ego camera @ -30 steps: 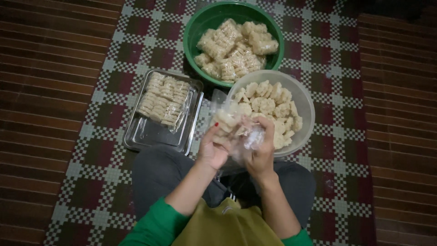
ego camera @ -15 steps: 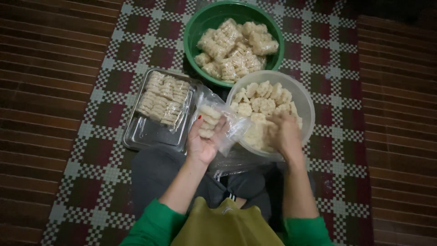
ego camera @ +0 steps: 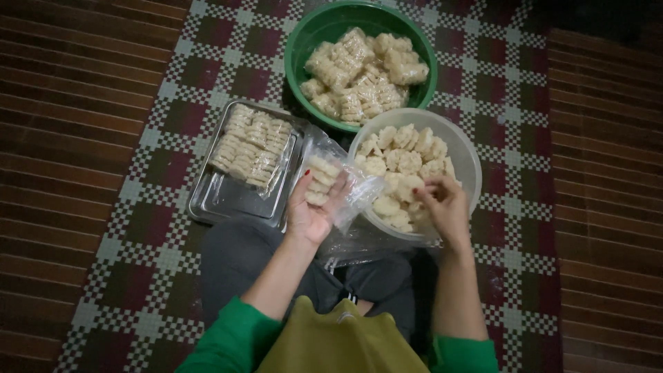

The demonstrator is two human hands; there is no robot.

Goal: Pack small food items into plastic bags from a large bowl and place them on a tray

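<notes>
Fingers of the right hand (ego camera: 442, 204) are pinching pale ridged crackers (ego camera: 404, 162) mid-frame; left hand (ego camera: 314, 207) is clamping the clear plastic bag (ego camera: 352, 193), best kept wide open

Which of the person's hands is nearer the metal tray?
Left. The left hand holds a bag of crackers just beside the tray; the right hand is farther off, over the clear bowl.

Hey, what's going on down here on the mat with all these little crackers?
A person sits on a checked mat. Their left hand holds a clear plastic bag with a short stack of pale crackers inside. Their right hand is at the clear bowl of loose crackers, fingers pinched over them. A metal tray and a green bowl hold filled packs.
</notes>
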